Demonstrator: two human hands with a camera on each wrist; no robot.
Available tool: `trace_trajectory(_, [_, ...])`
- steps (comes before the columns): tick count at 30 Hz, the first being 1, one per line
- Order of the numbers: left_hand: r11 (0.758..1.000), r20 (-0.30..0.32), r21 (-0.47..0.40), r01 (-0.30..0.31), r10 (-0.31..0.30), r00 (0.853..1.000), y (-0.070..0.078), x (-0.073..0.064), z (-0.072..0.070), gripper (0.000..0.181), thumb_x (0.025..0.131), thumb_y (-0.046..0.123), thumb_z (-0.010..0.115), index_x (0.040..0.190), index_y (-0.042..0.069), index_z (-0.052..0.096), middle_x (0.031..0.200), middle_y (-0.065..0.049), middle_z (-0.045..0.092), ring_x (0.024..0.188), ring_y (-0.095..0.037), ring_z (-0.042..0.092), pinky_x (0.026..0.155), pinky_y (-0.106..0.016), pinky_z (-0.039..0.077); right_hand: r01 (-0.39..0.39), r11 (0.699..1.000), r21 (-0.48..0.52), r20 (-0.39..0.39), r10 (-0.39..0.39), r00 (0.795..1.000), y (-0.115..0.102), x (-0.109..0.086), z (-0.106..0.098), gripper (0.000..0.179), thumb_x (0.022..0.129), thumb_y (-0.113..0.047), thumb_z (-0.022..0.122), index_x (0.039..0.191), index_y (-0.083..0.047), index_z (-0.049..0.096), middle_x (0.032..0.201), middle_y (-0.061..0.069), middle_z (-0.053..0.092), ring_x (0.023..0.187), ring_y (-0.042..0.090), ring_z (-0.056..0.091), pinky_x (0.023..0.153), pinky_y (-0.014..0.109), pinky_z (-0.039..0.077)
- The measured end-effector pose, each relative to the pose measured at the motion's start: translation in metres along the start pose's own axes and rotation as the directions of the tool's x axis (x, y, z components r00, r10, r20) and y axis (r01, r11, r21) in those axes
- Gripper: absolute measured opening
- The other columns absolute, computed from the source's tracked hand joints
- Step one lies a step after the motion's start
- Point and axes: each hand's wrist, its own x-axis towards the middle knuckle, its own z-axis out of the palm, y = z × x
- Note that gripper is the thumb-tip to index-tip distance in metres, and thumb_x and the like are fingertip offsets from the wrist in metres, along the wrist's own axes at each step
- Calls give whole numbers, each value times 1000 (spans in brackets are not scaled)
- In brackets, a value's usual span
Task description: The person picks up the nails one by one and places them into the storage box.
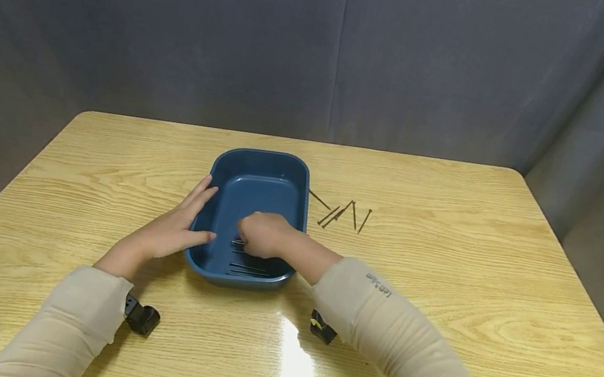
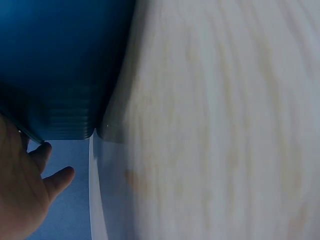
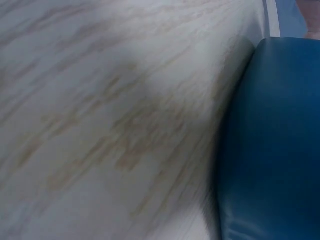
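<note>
A deep blue plastic basin [image 1: 262,199] stands on the table. My left hand [image 1: 174,228] rests on its left rim, fingers spread, thumb over the inner side; the left wrist view shows that hand [image 2: 22,185] beside the basin wall [image 2: 60,75]. My right hand [image 1: 266,235] reaches down inside the basin, fingers curled at the ends of thin dark nails [image 1: 237,242], and appears to pinch one; its fingertips are hidden. Several more nails [image 1: 248,269] lie roughly parallel on the basin floor nearer me. In the right wrist view the basin's outer wall [image 3: 270,150] fills the right side.
Several loose nails [image 1: 337,215] lie scattered on the wooden table [image 1: 472,257] to the right of the basin, one close against its wall. A grey curtain [image 1: 320,56] hangs behind the table. Black wrist cameras [image 1: 143,319] sit under both sleeves.
</note>
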Motion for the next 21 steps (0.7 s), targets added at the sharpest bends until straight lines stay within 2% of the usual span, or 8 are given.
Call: trace_trajectory(21, [1000, 4, -10, -5, 5, 1000, -2, 0, 0, 78, 82, 28, 54, 140, 13, 4, 141, 9, -17, 128, -31, 4, 91, -56, 22, -30, 996, -83, -7, 30, 1000, -1, 1, 5, 5, 77, -12, 56, 73, -15, 56, 68, -6, 53, 63, 10, 50, 54, 28, 43])
